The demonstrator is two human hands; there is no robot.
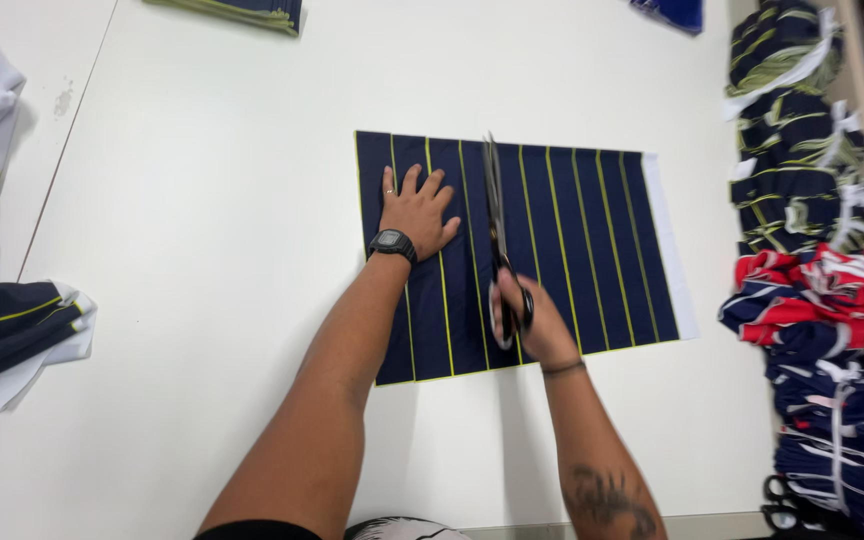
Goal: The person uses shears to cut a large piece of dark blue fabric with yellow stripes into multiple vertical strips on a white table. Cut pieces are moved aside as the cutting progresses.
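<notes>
a navy fabric panel with thin yellow stripes (572, 250) lies flat in the middle of the white worktop (202, 250), a white strip running down its right edge. a pair of long black scissors (500, 240) rests on the cloth, blades close together and pointing away from the person, running along the stripes near the panel's middle. the right hand (532, 320) has its grip closed around the scissor handles at the near edge of the fabric. the left hand (417, 212), with a black wristwatch (393, 243), lies palm down with fingers spread, its grip open, pressing the cloth just left of the blades. bundles of dark striped fabric (792, 130) and a red, white and navy bundle (817, 290) are stacked along the right side. more navy and white cloth (2, 320) is heaped at the left edge, and a folded striped piece (242, 12) sits at the far end.
</notes>
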